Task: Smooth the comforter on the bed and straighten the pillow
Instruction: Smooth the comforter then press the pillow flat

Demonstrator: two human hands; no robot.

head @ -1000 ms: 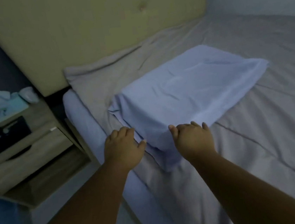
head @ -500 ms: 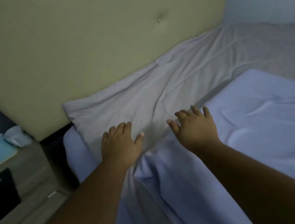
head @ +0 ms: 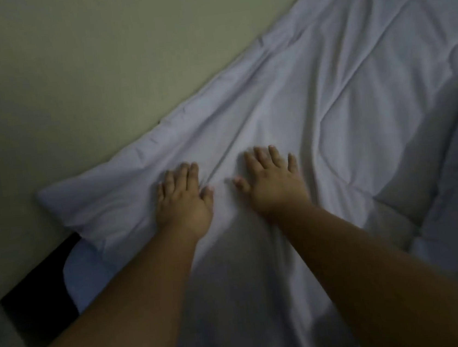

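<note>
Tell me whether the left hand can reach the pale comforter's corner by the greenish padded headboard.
Probably yes: the left hand lies flat on the pale quilted comforter, only bare fabric between it and that corner.

Comforter [head: 327, 90]: matt woven cloth, soft-looking. Fine creases between the left hand [head: 183, 204] and right hand [head: 273, 185], and quilted stitch lines right of the right hand. Headboard [head: 68, 77] beyond the fingertips [head: 258, 151]: smooth matt upholstery. Sheet [head: 77, 276] down-left of the left hand: matt cloth, smooth.
</note>
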